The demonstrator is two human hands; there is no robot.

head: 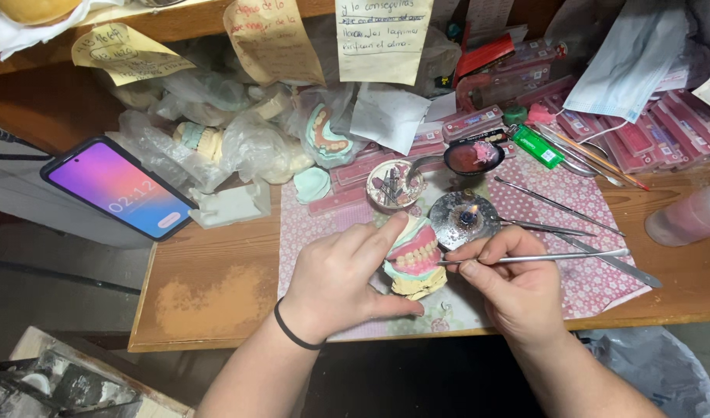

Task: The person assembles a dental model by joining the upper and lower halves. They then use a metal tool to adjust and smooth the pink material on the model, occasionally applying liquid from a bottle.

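Note:
My left hand grips a denture model with pink wax gums and white teeth on a yellowish plaster base, held just above the table's front edge. In my right hand is a thin metal wax tool, held like a pen. Its tip touches the pink wax on the right side of the model. Just behind the model, a small metal burner shows a lit flame.
A patterned pink mat carries several metal instruments, a dish of burs and a spoon of pink wax. A phone lies at left. Bagged plaster casts, pink tooth cards, a green lighter and a bottle crowd the back.

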